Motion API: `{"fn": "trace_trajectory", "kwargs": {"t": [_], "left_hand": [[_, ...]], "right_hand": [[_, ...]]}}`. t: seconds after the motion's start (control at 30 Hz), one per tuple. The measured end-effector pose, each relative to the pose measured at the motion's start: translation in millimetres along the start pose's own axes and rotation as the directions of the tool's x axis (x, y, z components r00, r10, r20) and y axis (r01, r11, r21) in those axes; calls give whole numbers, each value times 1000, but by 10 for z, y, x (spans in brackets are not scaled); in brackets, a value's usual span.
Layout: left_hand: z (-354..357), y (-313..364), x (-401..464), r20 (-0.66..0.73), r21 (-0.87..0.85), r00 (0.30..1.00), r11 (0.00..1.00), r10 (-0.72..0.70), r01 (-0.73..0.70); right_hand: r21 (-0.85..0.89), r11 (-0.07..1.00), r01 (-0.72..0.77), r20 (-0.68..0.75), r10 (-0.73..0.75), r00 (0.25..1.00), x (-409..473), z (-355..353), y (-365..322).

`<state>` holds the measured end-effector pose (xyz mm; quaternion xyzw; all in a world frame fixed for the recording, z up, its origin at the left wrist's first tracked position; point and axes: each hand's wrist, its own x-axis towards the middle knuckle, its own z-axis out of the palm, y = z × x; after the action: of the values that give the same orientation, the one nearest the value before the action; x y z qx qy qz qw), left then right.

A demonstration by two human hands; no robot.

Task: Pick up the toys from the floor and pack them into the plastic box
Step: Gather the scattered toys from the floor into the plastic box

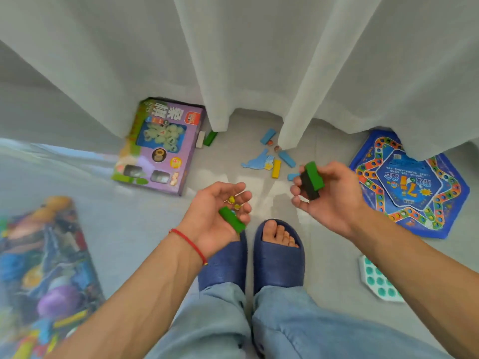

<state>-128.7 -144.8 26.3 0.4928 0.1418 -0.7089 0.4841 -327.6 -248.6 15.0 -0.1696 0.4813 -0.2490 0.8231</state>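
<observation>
While lying across the left grip [220, 211], green block [231, 219] rests.

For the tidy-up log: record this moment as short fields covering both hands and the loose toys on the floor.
left hand: palm up, carries a green block and small yellow pieces
right hand: fingers grip stacked green and black blocks
floor near curtain: blue blocks, yellow block, green block by purple game box
right side: blue star game board
plastic box: not identifiable
</observation>
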Motion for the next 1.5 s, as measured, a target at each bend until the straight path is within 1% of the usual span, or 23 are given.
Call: {"fn": "trace_trajectory", "kwargs": {"t": [0.03,0.07,0.13,0.17,0.23,0.3,0.37,0.5,0.57,0.63,0.7,0.73,0.8,0.87,0.97,1.07,1.13,1.2,1.27,1.3,1.37,1.43,1.5], "left_hand": [[-55,49,-225,-1,-29,999,999,41,-41],[-140,105,-462,-8,-68,996,993,91,-91],[-381,211,-936,-48,-135,978,969,203,-208],[-535,263,-1170,-81,-163,963,949,258,-268],[-902,367,-1631,-177,-211,920,899,351,-384],[-1315,433,-2068,-304,-247,860,838,410,-487],[-1727,456,-2464,-416,-260,799,786,434,-561],[-2291,397,-3028,-605,-212,685,747,406,-630],[-2359,355,-3218,-664,-170,640,755,387,-633],[-2329,316,-3324,-692,-100,608,781,390,-616],[-2226,300,-3326,-685,20,572,796,451,-605],[-2119,299,-3304,-662,83,561,792,498,-605],[-1813,314,-3202,-568,188,580,778,584,-599],[-1460,335,-3008,-447,294,604,746,659,-597],[-703,329,-2631,-219,428,723,730,656,-533],[163,263,-2280,39,577,847,680,530,-453],[622,275,-2115,160,693,890,593,427,-410],[1098,225,-1915,261,784,920,492,293,-379],[1523,112,-1746,306,850,938,395,165,-347],[1716,23,-1639,317,879,942,341,110,-335],[2016,-197,-1425,316,928,948,198,36,-317],[2178,-454,-1191,288,956,957,51,-8,-288],[2218,-692,-955,249,967,967,-46,-51,-251]], "right_hand": [[25,999,-48,114,45,992,-144,221,-23],[-39,996,-78,208,85,975,-269,500,-40],[-321,945,-58,320,166,933,-479,1139,-36],[-492,870,-13,346,209,915,-562,1464,-3],[-751,652,102,391,315,864,-715,2106,155],[-873,446,199,402,426,811,-914,2699,419],[-902,335,272,410,468,783,-1149,3207,740],[-908,314,279,409,512,755,-1523,3909,1460],[-922,238,306,387,518,763,-1627,4054,1751],[-925,104,365,365,509,780,-1662,4062,1831],[-914,6,407,351,516,782,-1610,3938,1664],[-905,-28,424,354,502,789,-1551,3826,1510],[-900,-81,429,357,431,829,-1464,3524,1117],[-922,-82,379,331,343,879,-1436,3168,680],[-936,-49,348,331,215,919,-1546,2635,85],[-925,107,364,366,-7,931,-1630,2043,-303],[-901,251,353,321,-163,933,-1627,1594,-386],[-847,445,292,164,-305,938,-1626,954,-400],[-743,638,200,-75,-377,923,-1573,233,-285],[-700,698,153,-202,-399,894,-1537,-123,-182],[-696,717,32,-430,-452,782,-1399,-760,75],[-707,692,-147,-584,-455,672,-1266,-1235,335],[-718,603,-347,-649,-401,647,-1159,-1563,562]]}}
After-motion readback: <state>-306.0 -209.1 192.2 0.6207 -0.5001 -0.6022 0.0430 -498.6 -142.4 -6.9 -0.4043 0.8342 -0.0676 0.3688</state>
